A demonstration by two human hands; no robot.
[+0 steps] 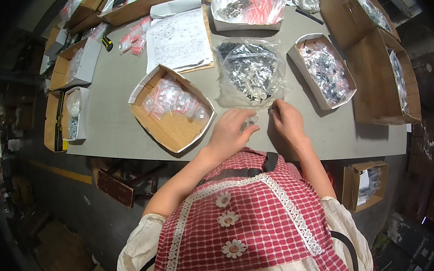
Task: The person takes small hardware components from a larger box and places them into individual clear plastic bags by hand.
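My left hand rests on the grey table, its fingers curled around a few small metal parts. My right hand lies just to the right, fingertips pinched at the lower edge of a clear plastic bag of dark metal hardware; what it pinches is too small to tell. To the left of my left hand stands an open cardboard box holding several small red-and-clear packets.
A white tray of bagged parts stands right of the bag, another tray with red packets behind it. A printed sheet lies at the back. Cardboard boxes line the right and left edges. A box sits below the table.
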